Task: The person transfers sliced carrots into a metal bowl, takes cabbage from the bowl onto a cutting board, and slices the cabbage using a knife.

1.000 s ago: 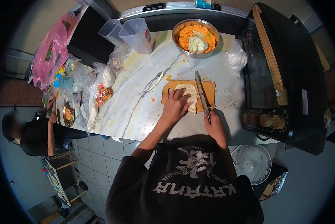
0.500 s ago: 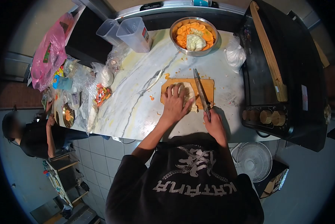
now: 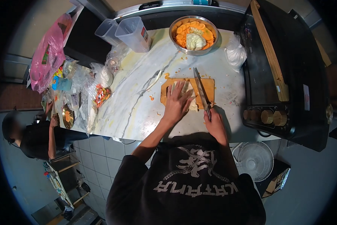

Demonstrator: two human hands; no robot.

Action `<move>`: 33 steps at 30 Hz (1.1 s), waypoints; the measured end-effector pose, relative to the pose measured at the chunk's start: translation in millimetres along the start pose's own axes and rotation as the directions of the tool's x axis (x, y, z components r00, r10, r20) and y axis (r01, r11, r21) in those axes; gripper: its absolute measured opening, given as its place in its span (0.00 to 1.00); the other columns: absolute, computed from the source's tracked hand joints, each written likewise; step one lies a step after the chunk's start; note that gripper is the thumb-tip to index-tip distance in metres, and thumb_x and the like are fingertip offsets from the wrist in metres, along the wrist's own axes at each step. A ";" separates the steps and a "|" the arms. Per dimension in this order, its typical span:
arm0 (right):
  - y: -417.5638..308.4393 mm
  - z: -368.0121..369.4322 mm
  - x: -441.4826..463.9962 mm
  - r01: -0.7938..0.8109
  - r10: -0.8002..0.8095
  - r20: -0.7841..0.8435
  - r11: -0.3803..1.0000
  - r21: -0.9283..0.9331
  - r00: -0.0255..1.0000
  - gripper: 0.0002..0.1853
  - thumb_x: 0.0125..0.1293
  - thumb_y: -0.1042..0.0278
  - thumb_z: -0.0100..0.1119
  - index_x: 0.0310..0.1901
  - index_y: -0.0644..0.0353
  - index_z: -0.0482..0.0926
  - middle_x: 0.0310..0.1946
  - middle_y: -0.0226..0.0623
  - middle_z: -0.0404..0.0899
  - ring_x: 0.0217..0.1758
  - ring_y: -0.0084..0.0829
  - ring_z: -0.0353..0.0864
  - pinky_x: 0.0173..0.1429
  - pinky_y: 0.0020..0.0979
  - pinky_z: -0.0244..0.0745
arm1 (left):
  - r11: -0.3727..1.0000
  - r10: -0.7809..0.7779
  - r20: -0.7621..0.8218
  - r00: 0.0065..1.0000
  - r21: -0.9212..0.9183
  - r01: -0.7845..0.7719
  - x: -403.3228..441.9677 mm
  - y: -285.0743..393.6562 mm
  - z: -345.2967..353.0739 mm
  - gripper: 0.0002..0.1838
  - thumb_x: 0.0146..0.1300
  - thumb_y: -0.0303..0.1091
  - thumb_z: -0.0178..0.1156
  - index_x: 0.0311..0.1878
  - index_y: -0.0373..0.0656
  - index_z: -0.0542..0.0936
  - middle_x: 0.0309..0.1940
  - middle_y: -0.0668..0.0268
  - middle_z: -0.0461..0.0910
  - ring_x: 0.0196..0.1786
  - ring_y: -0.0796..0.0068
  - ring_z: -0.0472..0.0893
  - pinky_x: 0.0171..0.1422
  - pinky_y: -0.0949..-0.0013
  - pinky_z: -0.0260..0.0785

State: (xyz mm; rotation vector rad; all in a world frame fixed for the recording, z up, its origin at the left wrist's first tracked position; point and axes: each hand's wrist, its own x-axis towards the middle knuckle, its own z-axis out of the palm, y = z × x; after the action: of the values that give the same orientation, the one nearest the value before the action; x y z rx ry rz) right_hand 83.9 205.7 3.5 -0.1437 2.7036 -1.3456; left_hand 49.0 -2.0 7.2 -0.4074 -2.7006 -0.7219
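My left hand (image 3: 177, 104) lies on a pale, cream-coloured flat piece of food (image 3: 193, 105), its fingers stretched out and spread. Its kind is hard to make out, as the hand covers much of it. Underneath is a wooden cutting board (image 3: 209, 85). My right hand (image 3: 215, 123) is wrapped round the dark handle of a kitchen knife (image 3: 201, 90). The long blade points away from me, over the right part of the board, beside the pale piece. Small orange scraps lie around the board.
Behind the board stands a steel bowl (image 3: 172, 37) with sliced carrots and a pale cabbage piece. A white plastic bag (image 3: 236, 54) and a black oven (image 3: 266, 75) are at the right. Plastic containers (image 3: 133, 35) and bagged food are at the left, near another person (image 3: 35, 138).
My left hand's fingers have straightened and spread over the pale piece. My right hand and the knife stay in nearly the same place. The view has shifted slightly.
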 end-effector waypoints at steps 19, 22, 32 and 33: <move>-1.9 -4.1 3.1 -0.027 0.023 -0.055 0.997 -0.078 0.998 0.15 0.66 0.64 0.62 0.49 0.59 0.73 0.27 0.55 0.80 0.33 0.63 0.79 0.38 0.58 0.72 | 0.984 0.017 -0.009 1.000 -0.180 -0.018 -18.5 7.3 -9.1 0.09 0.60 0.32 0.68 0.41 0.39 0.85 0.44 0.64 0.81 0.51 0.57 0.77 0.56 0.59 0.66; -12.6 -8.8 4.2 -0.036 0.028 -0.084 0.994 -0.101 0.996 0.11 0.65 0.70 0.63 0.40 0.63 0.70 0.29 0.53 0.81 0.34 0.59 0.81 0.35 0.52 0.72 | 0.891 -0.146 -0.020 0.989 -0.437 0.123 -15.2 7.1 -14.6 0.07 0.67 0.31 0.63 0.41 0.37 0.80 0.38 0.63 0.81 0.41 0.65 0.79 0.48 0.64 0.69; -9.2 -9.6 6.3 -0.018 0.013 -0.073 0.997 -0.075 0.997 0.12 0.63 0.72 0.65 0.39 0.65 0.69 0.30 0.54 0.79 0.36 0.60 0.80 0.36 0.51 0.72 | 0.122 -0.581 0.311 0.752 -0.880 0.458 -3.0 -17.4 -40.8 0.08 0.77 0.37 0.54 0.43 0.44 0.75 0.27 0.80 0.70 0.28 0.92 0.65 0.31 0.81 0.58; -9.2 -8.5 5.7 -0.016 0.010 -0.076 0.996 -0.082 0.997 0.12 0.63 0.72 0.65 0.39 0.65 0.69 0.30 0.54 0.80 0.36 0.59 0.80 0.36 0.51 0.72 | 0.066 -0.582 0.310 0.752 -0.903 0.424 2.7 -10.9 -42.3 0.10 0.77 0.38 0.54 0.47 0.41 0.77 0.29 0.79 0.75 0.28 0.92 0.68 0.31 0.81 0.60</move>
State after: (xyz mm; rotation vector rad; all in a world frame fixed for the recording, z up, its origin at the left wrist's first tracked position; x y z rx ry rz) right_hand 77.3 206.1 15.5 -0.0839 2.8184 -1.2609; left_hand 52.3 -32.6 38.3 0.4601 -1.8031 -2.5144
